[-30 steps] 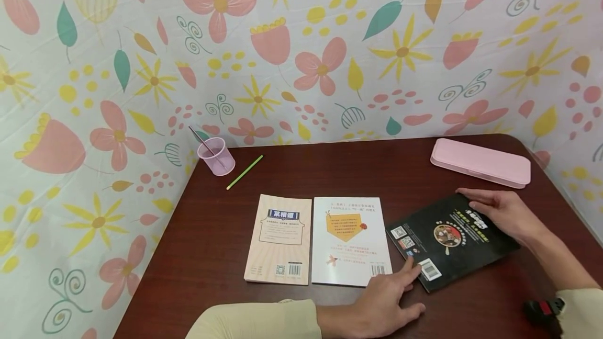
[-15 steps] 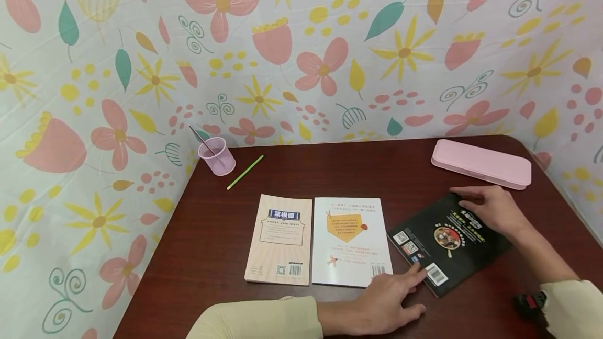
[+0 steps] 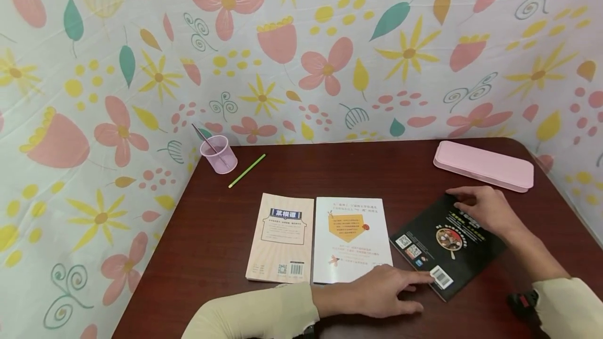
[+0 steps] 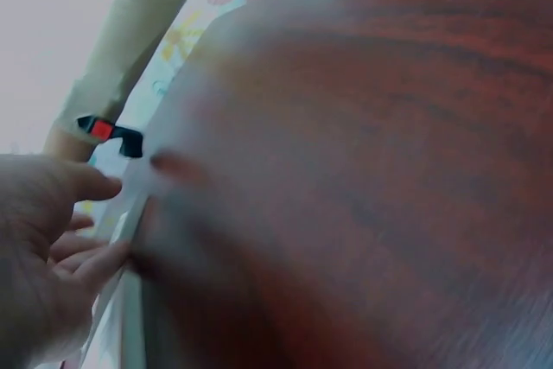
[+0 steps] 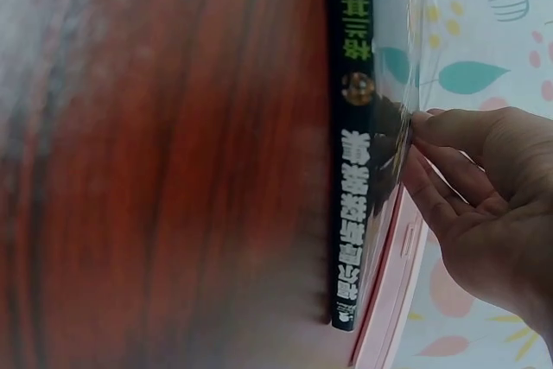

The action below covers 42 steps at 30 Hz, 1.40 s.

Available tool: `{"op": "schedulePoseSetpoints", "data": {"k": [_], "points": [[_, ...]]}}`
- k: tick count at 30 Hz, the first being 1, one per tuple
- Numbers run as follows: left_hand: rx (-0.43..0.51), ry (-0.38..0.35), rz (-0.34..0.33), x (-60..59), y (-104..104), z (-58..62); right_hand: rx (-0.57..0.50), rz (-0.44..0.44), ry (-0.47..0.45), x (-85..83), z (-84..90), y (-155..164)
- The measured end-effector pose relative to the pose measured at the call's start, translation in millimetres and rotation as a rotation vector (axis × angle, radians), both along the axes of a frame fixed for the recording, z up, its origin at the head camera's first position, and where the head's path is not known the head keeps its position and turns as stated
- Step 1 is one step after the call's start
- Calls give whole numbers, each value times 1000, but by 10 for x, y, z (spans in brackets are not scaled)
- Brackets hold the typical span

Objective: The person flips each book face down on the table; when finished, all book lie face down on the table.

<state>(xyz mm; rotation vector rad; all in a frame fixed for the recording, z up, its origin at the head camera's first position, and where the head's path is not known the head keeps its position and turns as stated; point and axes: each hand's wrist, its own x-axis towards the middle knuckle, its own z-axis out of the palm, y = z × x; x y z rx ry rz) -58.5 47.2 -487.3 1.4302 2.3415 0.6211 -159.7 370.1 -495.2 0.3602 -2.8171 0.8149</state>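
Observation:
In the head view a black book (image 3: 452,247) with a round food picture and a barcode lies slantwise on the desk. My right hand (image 3: 492,213) grips its far edge, thumb over the cover; in the right wrist view the hand (image 5: 492,200) meets the book beyond its lettered spine (image 5: 350,187). My left hand (image 3: 379,289) has its index finger stretched to the barcode corner of the black book. Beside it lies a white book (image 3: 350,245), its near right corner partly hidden by that hand. Further left is a beige book (image 3: 280,239).
A pink pencil case (image 3: 482,166) lies at the back right of the dark wooden desk (image 3: 330,169). At the back left stand a lilac cup (image 3: 219,156) with a thin stick in it and, beside it, a green pencil (image 3: 247,170). Floral cloth (image 3: 292,67) hangs behind.
The black book has turned counterclockwise, its far edge swinging left with my right hand and its barcode corner shifting right. My left index finger has followed and straightened at that corner.

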Motion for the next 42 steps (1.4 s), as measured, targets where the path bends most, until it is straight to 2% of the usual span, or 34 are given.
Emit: {"op": "schedulePoseSetpoints", "data": {"k": [3,6,9,15,18,21,27,35,39,42], "points": [[51,-102,-63,-69,-23,12,-2,7,-12,20,-1,-3],[68,-203,-127,-128,-40,42,25,17,15,54,12,6],[58,-220,-163,-187,-66,81,43,25,36,102,34,35],[85,-128,-161,-339,-129,114,24,17,-8,223,62,132],[109,-49,-121,-415,-142,107,19,1,-50,298,73,197],[111,24,-53,-465,-144,91,10,-8,-70,371,77,261],[26,115,92,-478,-127,30,-45,23,-68,499,58,341],[-25,224,162,-488,-27,-53,-33,15,-93,643,62,413],[-58,268,184,-493,23,-71,-39,40,-188,702,60,458],[-78,291,187,-490,45,-71,-60,94,-282,744,44,497]]}}
